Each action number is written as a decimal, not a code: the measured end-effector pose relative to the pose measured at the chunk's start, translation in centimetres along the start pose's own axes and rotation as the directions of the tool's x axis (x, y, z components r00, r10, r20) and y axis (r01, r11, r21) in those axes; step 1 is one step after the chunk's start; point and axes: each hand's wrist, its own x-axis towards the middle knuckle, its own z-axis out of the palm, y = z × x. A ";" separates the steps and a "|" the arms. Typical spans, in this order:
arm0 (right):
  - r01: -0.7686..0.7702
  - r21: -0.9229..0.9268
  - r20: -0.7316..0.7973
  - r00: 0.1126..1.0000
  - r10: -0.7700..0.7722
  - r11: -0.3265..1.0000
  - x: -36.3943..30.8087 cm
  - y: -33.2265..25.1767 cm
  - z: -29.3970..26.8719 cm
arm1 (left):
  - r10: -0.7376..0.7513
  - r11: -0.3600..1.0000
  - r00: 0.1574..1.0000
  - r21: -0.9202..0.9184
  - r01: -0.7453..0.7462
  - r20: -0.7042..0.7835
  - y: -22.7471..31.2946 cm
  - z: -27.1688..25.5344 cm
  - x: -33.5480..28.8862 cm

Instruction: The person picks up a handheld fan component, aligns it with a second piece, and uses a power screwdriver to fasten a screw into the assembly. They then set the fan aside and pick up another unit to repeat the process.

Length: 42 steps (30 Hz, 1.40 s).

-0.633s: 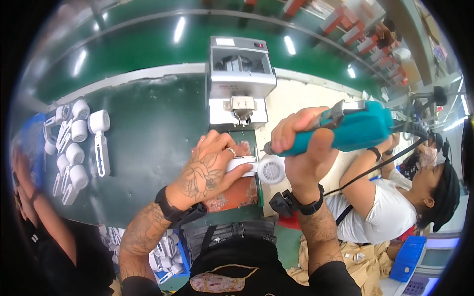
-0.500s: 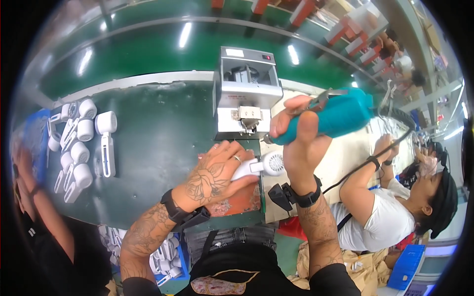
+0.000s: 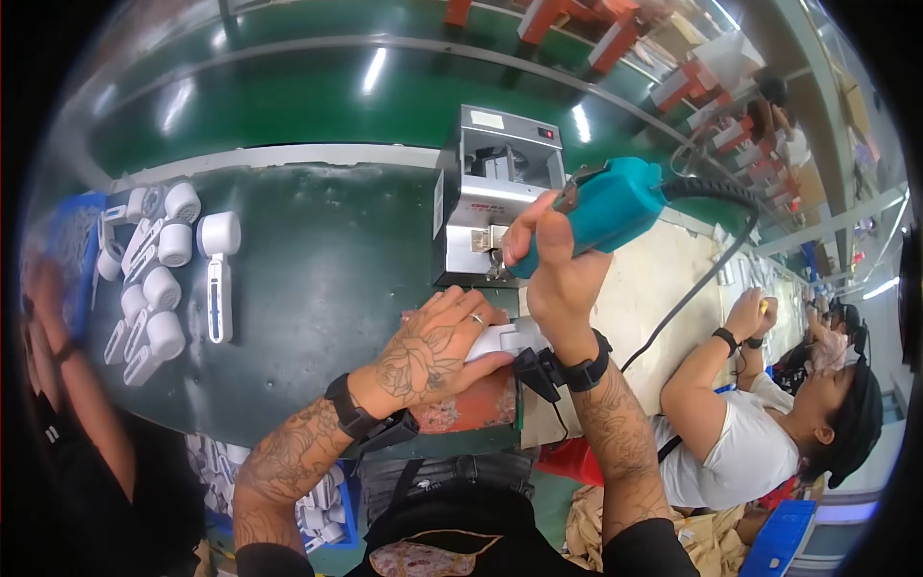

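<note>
A white piece (image 3: 493,339) is held in the left hand (image 3: 435,344), and a teal driver (image 3: 617,204) in the right hand (image 3: 563,281).

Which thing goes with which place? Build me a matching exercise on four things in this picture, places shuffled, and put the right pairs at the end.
Things
1. Teal power tool
2. Grey machine
3. White part
4. Reddish mat

Places
A. Standing toward the far edge of the green table
B. Lying flat, partly covered by the hand that wears a ring
C. Gripped in the right hand
D. Held in the left hand

Pairs: 1-C, 2-A, 3-D, 4-B
</note>
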 end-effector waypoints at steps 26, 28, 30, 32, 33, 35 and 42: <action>-0.121 0.028 -0.040 0.992 0.122 0.992 -4.9 -1.2 -1.8 | -0.029 0.999 0.998 0.027 0.027 0.049 0.1 -0.2 0.3; -0.145 0.042 -0.041 0.988 0.146 0.989 -4.9 -1.3 -1.6 | -0.012 0.999 0.999 0.031 0.010 0.037 -0.1 -0.1 0.2; -0.166 -0.013 -0.036 0.986 0.165 0.986 -4.8 -1.4 -1.6 | -0.006 1.000 1.000 -0.005 0.006 0.012 -0.3 0.2 0.0; -0.161 -0.025 -0.012 0.987 0.161 0.987 -4.2 -1.7 -1.8 | -0.008 1.000 1.000 -0.014 0.008 0.005 -0.2 0.2 0.1; -0.119 -0.020 -0.053 0.992 0.118 0.993 -3.7 -2.1 -1.5 | -0.013 0.999 1.000 -0.032 0.013 0.006 -0.2 0.1 0.1; -0.029 -0.011 -0.098 0.995 0.028 1.000 -2.3 -2.3 -1.3 | -0.015 1.000 1.000 -0.017 0.015 0.000 -0.3 0.2 -0.1; 0.034 0.015 -0.116 0.993 -0.032 0.999 -0.1 0.5 0.5 | -0.022 0.999 1.000 -0.035 0.021 -0.018 0.1 0.2 -0.2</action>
